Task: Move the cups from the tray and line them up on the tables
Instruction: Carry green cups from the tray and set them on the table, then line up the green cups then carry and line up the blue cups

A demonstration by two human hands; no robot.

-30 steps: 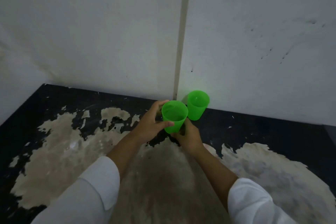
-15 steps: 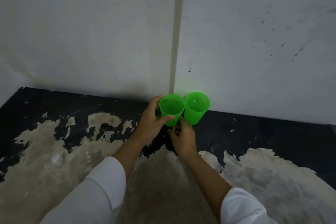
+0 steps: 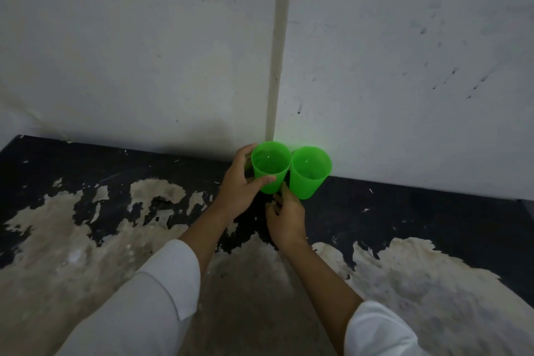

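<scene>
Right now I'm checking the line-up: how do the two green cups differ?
The left cup is gripped around its side by the left hand; the right cup stands free, with no hand around it. The left cup sits in front of the wall seam, the right cup just right of it. The right hand rests low by the left cup's base. Both are green, upright, open-topped, rims side by side.

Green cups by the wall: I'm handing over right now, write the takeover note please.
Left hand: wrapped around the left green plastic cup, thumb across its front; shut on it.
Right hand: low beside that cup's base, fingers loosely curled, not clearly gripping anything.
Right green plastic cup: upright at the white wall on the worn black tabletop, rims about touching.
Done: one cup placed, second at its spot.
Left: release the second cup, check the line. No tray in view, so remaining cups unknown.
</scene>
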